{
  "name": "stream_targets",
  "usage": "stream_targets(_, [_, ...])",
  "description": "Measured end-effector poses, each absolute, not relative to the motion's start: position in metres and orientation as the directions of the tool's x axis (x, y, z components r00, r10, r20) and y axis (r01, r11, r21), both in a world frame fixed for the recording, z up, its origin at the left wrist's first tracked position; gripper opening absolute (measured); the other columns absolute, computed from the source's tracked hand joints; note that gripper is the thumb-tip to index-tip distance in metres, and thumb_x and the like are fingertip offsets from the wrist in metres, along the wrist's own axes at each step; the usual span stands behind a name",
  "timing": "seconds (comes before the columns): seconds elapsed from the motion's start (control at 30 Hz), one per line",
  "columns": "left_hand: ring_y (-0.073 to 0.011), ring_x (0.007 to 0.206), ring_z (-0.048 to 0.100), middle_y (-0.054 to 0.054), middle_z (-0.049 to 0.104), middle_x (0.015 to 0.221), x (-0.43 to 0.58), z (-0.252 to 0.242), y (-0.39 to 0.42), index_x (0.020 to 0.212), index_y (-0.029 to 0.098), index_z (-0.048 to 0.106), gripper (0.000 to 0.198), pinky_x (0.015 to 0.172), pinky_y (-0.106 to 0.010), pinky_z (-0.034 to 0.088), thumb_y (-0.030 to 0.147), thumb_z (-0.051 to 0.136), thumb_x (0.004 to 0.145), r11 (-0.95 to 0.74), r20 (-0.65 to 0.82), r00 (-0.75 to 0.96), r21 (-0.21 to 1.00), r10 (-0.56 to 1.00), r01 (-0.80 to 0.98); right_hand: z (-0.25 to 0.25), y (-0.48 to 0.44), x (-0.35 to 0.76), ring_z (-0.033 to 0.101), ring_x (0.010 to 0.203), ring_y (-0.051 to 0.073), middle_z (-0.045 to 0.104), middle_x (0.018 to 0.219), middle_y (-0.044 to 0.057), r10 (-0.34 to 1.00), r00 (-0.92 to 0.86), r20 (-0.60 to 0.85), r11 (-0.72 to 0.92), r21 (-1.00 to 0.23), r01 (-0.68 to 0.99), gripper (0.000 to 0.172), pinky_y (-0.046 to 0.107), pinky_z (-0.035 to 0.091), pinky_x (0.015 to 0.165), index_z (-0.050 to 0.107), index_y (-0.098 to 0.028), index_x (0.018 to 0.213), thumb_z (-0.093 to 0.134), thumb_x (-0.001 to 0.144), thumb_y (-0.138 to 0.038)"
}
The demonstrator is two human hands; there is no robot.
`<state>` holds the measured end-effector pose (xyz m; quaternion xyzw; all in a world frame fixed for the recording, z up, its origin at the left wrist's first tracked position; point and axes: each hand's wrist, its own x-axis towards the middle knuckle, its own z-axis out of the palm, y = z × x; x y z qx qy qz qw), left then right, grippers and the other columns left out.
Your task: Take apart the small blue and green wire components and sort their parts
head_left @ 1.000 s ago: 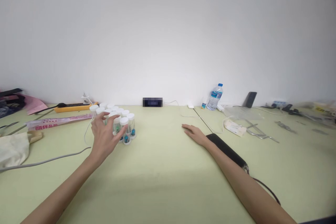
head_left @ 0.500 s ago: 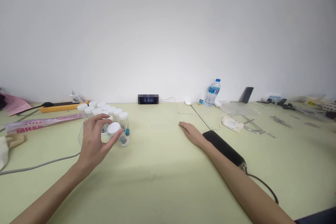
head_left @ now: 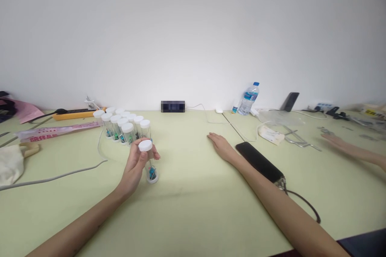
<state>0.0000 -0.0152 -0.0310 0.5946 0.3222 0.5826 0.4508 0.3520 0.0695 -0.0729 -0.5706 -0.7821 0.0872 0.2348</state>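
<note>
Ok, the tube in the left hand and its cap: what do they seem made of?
Tube: clear and smooth-looking, plastic or glass; its teal contents show through. Cap: probably plastic, since it looks opaque white, smooth and rather matte.

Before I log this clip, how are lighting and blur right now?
Head view throughout: wall brightest around its middle, dimmer toward the upper corners; another person's hand at far right smeared; the white-capped clear tube in the left hand fairly sharp; coarse pixelation over the black display.
</note>
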Motion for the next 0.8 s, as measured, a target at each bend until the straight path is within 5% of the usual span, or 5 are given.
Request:
stream_targets(0.17, [-0.0125, 0.061, 0.055, 0.0, 0.053, 0.08, 0.01, -0.045, -0.026, 0.119, 0.022, 0.041, 0.035, 0.06, -0.028, 0.046, 0.044, 0.04, 0.092, -0.198, 0.193, 0.313, 0.98, 0.93, -0.016, -0.062, 0.048, 0.321, 0.051, 0.119, 0.024, 0.058, 0.126, 0.011, 0.924, -0.213, 0.318, 0.366, -0.571, 0.735, 0.036, 0.04, 0.034, 0.105, 0.058, -0.018, 0.118, 0.039, 0.092, -0.034])
stream_targets(0.27, [-0.0096, 0.049, 0.047, 0.002, 0.049, 0.076, 0.015, -0.045, -0.031, 0.12, 0.022, 0.043, 0.04, 0.045, -0.024, 0.039, 0.049, 0.04, 0.091, -0.116, 0.054, 0.359, 0.981, 0.932, 0.153, -0.06, 0.026, 0.286, 0.064, 0.084, 0.018, 0.064, 0.102, 0.01, 0.931, -0.173, 0.321, 0.354, -0.683, 0.639, 0.048, 0.033, 0.05, 0.077, 0.056, -0.017, 0.114, 0.02, 0.097, -0.044])
stream_targets(0.4, [-0.0122, 0.055, 0.049, 0.002, 0.053, 0.069, 0.019, -0.041, -0.037, 0.114, 0.022, 0.054, 0.037, 0.053, -0.025, 0.039, 0.047, 0.044, 0.089, -0.33, 0.108, 0.424, 0.803, 0.899, 0.496, -0.06, -0.008, 0.24, 0.051, 0.047, 0.01, 0.058, 0.071, 0.002, 0.95, -0.29, 0.117, 0.165, -0.975, 0.147, 0.06, 0.022, 0.035, 0.041, 0.055, -0.017, 0.108, 0.017, 0.093, -0.061])
stream_targets(0.6, [-0.0171, 0.068, 0.06, -0.002, 0.065, 0.09, 0.015, -0.053, -0.041, 0.12, 0.028, 0.051, 0.036, 0.061, -0.027, 0.042, 0.045, 0.042, 0.09, -0.586, 0.217, 0.555, 0.459, 0.803, 0.668, -0.049, -0.037, 0.217, 0.043, 0.055, 0.01, 0.047, 0.061, -0.004, 0.933, -0.339, 0.118, 0.172, -0.976, 0.136, 0.036, 0.023, 0.034, 0.054, 0.056, -0.019, 0.082, 0.045, 0.09, -0.052])
stream_targets(0.8, [-0.0215, 0.088, 0.06, -0.005, 0.063, 0.1, 0.007, -0.063, -0.03, 0.114, 0.024, 0.048, 0.03, 0.074, -0.032, 0.045, 0.036, 0.051, 0.086, -0.58, 0.337, 0.473, 0.458, 0.814, 0.673, -0.058, -0.023, 0.225, 0.038, 0.056, 0.011, 0.04, 0.061, -0.004, 0.977, -0.164, 0.133, 0.154, -0.981, 0.121, 0.03, 0.023, 0.029, 0.05, 0.054, -0.019, 0.078, 0.042, 0.091, -0.044])
